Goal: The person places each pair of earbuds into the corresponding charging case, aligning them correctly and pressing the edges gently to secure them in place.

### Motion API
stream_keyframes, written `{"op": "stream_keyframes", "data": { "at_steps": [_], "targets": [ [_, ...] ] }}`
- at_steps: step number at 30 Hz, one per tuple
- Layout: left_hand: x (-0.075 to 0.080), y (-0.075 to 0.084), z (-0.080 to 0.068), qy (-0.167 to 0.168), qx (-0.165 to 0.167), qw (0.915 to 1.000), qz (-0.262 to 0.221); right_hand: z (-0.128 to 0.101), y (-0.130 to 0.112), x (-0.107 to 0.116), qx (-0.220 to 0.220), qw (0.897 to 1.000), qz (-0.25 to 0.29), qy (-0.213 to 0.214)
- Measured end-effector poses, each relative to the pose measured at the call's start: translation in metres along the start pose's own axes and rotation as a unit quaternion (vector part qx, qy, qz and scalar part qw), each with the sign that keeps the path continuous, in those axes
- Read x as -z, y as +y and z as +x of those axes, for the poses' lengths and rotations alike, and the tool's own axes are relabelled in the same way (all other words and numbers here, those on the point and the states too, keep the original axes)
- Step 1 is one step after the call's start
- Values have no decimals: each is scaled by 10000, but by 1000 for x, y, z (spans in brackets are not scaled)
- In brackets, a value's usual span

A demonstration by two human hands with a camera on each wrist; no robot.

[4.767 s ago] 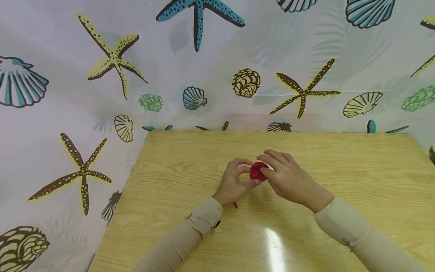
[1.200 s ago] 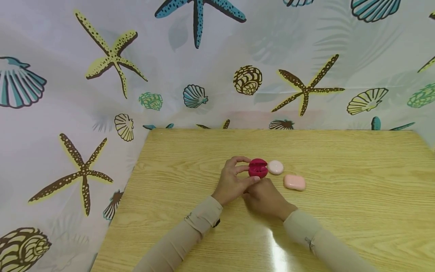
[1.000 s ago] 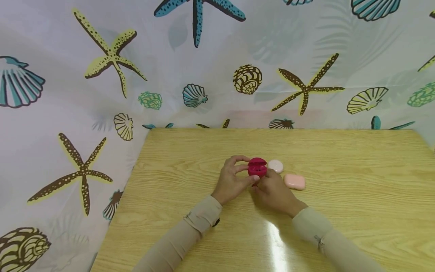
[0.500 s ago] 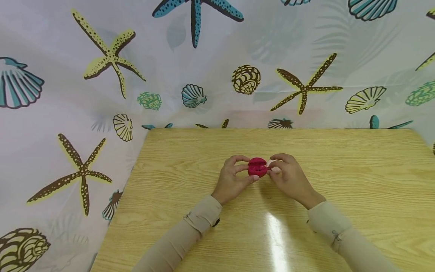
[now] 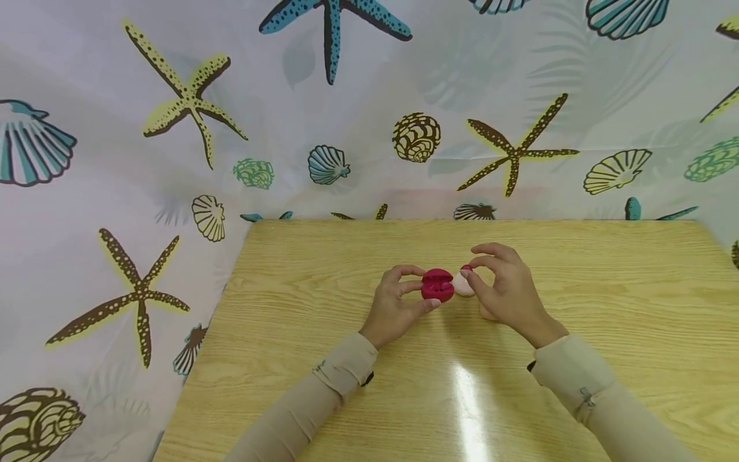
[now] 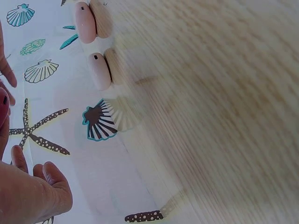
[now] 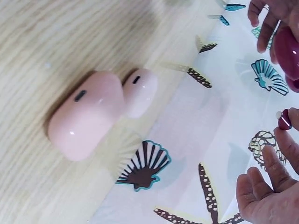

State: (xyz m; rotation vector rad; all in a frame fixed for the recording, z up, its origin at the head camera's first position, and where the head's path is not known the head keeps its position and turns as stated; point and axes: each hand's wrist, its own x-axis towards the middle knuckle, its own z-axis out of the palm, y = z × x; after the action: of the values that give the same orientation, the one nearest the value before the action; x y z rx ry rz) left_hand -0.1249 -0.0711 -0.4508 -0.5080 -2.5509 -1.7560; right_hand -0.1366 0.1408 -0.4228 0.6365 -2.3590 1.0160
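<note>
My left hand grips a small red earbud case, lid open, just above the wooden table. The case's edge shows in the left wrist view and in the right wrist view. My right hand is just right of the case and pinches a tiny red earbud between thumb and forefinger.
A round pale pink case lies on the table right of the red case. A longer pink case sits beside it, mostly hidden behind my right hand in the head view. A curtain printed with shells and starfish hangs behind and to the left.
My right hand came up from the table in front of the red case, reached it, and now has risen to the right with a red earbud pinched. The left hand stayed put.
</note>
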Motion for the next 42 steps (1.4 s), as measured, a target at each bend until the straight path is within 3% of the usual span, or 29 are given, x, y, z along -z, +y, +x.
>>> {"op": "stream_keyframes", "data": {
  "at_steps": [7,19,29,36,42],
  "targets": [
    [0,0,0,0,-114,9999,123,11,-16,0,238,9991,235,245],
    [0,0,1,-13,8,10000,-70,16,-39,-18,394,9979,523,21],
    [2,-2,1,71,-548,9980,304,12,-42,-26,621,9969,419,-250],
    [3,-1,1,101,-515,9981,330,10,-43,-25,563,9972,348,-359],
    [3,-1,1,156,-580,9976,355,11,-42,-25,781,9961,282,-291]
  ]
}}
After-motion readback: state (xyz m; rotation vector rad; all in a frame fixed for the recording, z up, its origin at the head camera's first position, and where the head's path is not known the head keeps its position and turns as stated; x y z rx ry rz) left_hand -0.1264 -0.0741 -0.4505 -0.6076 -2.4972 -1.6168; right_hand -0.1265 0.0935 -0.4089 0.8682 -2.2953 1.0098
